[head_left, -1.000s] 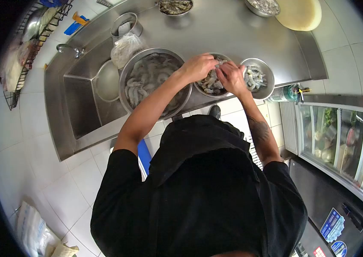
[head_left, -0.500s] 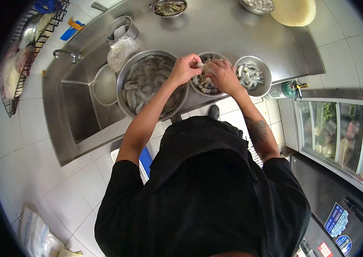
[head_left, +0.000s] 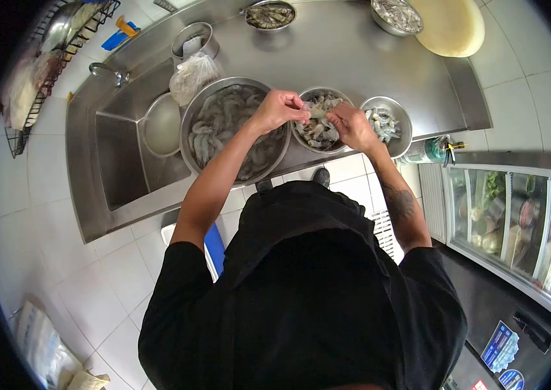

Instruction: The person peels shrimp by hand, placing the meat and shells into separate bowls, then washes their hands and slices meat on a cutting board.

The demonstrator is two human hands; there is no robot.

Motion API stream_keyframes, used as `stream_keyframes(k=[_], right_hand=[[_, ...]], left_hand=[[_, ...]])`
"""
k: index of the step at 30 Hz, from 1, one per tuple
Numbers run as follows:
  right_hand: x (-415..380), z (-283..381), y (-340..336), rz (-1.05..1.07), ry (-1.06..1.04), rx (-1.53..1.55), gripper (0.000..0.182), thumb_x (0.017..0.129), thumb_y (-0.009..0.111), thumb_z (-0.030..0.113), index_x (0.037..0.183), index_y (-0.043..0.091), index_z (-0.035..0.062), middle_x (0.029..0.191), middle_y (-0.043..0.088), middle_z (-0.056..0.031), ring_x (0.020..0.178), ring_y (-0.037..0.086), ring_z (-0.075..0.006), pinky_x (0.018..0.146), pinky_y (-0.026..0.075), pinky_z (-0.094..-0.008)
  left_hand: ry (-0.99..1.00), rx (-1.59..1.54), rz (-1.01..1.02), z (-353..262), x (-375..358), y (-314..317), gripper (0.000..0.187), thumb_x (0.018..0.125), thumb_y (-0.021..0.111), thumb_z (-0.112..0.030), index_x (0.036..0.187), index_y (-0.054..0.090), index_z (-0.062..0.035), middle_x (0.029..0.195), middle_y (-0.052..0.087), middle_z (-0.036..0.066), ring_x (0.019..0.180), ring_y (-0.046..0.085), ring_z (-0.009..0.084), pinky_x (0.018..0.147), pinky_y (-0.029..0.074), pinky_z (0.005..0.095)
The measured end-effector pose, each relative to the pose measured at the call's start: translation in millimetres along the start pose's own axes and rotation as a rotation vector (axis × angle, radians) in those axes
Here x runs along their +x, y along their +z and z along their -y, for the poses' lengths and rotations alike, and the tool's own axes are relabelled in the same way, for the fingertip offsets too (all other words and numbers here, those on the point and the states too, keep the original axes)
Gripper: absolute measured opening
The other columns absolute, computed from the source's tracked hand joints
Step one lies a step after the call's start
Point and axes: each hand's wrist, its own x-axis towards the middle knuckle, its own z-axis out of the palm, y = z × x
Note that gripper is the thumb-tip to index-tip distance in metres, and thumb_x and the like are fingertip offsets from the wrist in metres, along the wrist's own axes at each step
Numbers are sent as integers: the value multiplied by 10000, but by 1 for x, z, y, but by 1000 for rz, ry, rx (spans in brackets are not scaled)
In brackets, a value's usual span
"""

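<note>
Over the middle bowl, which holds shrimp and shell pieces, my two hands are close together. My left hand pinches a greyish shrimp by one end. My right hand has its fingers closed at the shrimp's other side; a small pale piece shows at its fingertips. Left of them stands a large metal bowl full of whole shrimp in liquid. On the right, a smaller bowl contains peeled shrimp, partly behind my right wrist.
A sink with a round pan lies left, beside a plastic bag and metal pot. Farther back are two bowls and a round pale board. A glass-door fridge stands right.
The view has shifted slightly, so the counter appears lower. My hands have moved a little apart, and my right hand has turned, with its fingers now more curled.
</note>
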Motion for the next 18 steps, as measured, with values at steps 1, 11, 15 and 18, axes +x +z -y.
stream_keyframes(k=[1,11,15,18], right_hand=[[-2,4,-2,-33,56,65,103,894,648,69,865,616,-24,792,602,-189,776,577,-389,681,466,-451],[-16,-1,-25,-14,285,343,225,984,604,195,903,641,-11,788,617,-97,697,565,-159,643,451,-318],[-16,-30,-4,-16,140,-65,278,1000,589,269,1059,675,11,818,654,-96,751,600,-163,714,493,-335],[4,9,10,-2,511,438,247,988,609,230,1061,684,7,754,611,-31,677,557,-102,594,464,-272]], left_hand=[[-1,-1,-4,-2,-1,0,102,827,734,32,871,646,59,824,703,145,789,715,202,668,577,287],[-108,-219,-15,-8,-10,-31,142,828,745,-12,896,637,51,853,704,149,759,707,216,710,568,296],[-206,-54,91,-8,-11,-31,156,856,740,-46,930,631,38,874,702,126,767,705,196,719,573,289],[-151,7,119,-14,-7,-3,121,874,725,-54,898,619,-2,844,686,88,765,691,165,703,558,276]])
